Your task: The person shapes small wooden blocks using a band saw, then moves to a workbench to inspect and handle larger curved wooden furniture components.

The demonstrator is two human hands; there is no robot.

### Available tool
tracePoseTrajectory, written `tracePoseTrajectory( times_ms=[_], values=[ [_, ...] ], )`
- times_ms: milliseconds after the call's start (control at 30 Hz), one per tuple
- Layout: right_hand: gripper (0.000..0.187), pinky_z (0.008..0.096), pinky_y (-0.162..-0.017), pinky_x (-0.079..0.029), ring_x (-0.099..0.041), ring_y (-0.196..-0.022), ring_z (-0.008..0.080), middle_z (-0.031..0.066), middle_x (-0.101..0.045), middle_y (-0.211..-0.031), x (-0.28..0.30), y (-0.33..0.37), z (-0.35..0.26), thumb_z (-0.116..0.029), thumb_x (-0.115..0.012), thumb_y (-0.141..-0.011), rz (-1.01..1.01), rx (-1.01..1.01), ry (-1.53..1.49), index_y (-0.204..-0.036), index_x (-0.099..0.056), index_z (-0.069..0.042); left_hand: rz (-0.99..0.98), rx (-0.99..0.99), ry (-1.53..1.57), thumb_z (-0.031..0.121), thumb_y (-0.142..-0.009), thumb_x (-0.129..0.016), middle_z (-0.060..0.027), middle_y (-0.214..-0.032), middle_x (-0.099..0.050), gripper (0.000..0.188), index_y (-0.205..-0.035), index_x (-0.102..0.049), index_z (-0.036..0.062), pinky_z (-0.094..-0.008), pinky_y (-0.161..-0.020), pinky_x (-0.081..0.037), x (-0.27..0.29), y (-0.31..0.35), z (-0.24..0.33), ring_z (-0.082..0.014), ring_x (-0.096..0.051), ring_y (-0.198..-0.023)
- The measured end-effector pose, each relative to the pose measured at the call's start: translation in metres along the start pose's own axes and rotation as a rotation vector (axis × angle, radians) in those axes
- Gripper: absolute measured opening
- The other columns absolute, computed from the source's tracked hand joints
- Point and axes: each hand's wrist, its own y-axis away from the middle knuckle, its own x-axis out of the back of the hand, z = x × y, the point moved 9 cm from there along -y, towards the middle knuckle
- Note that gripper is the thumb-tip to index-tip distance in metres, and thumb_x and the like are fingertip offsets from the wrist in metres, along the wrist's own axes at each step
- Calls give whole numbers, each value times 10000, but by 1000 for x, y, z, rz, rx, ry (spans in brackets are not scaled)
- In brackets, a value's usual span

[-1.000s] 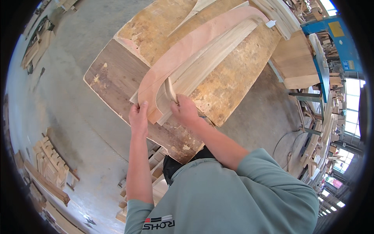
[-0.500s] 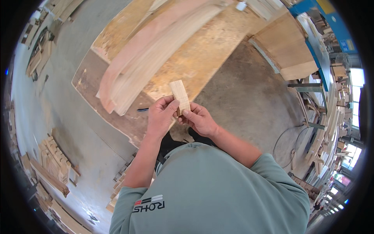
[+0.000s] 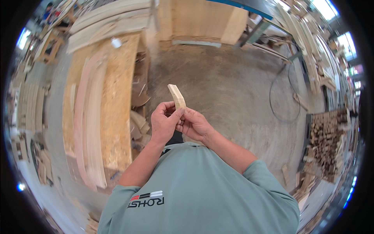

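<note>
A short, pale wood block [image 3: 177, 96] is pinched between my two hands in front of my body. Its upper end tilts up and to the left, and its lower end is hidden by my fingers. My left hand [image 3: 165, 121] grips it with thumb and fingers from the left side. From the right, my right hand [image 3: 196, 124] holds the lower end, its thumb close to the left thumb. Both hands are over the concrete floor, to the right of the workbench [image 3: 117, 128].
Long curved wood strips [image 3: 90, 121] and a small white object [image 3: 116, 42] lie on the bench. Under its right edge are offcuts [image 3: 139, 123]. A dark hose [image 3: 271, 99] loops on the floor at right, near a stack of wood pieces [image 3: 329, 134]. A wooden panel [image 3: 198, 21] stands ahead.
My view and body have turned to the right, so the bench now lies to my left. The wood block has been turned in my hands and shows a narrower side.
</note>
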Motion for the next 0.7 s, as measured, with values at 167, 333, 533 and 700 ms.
tracePoseTrajectory(
  times_ms=[167,333,533,700],
  values=[
    [266,313,-817,-556,-621,-894,129,42,-631,-1026,57,-9,-137,-263,-572,-1052,159,240,90,-1208,-547,-49,-187,64,52,143,-918,-757,-95,-991,-704,325,-1136,-630,-62,-242,-731,-548,-113,-110,-2,-104,-654,-837],
    [250,296,-784,-553,-639,-882,130,51,-655,-1024,95,-9,-286,-243,-581,-1049,298,394,194,-1188,-553,-38,-379,97,90,162,-923,-747,-88,-969,-702,319,-1121,-645,-66,-251,-708,-546,-231,-218,13,-105,-647,-809],
    [306,267,-749,-531,-651,-837,103,54,-705,-980,123,-8,-447,-273,-647,-1016,631,601,394,-1180,-591,-21,-502,278,169,197,-954,-714,-41,-1020,-698,286,-1154,-673,-2,-270,-736,-513,-353,-332,17,-103,-632,-871],
    [248,241,-743,-500,-638,-866,79,39,-709,-995,168,-26,-569,-216,-660,-1001,794,718,804,-1116,-675,3,-441,338,116,216,-994,-660,1,-1021,-698,255,-1201,-671,67,-252,-715,-462,-428,-426,5,-95,-630,-888]
  ],
)
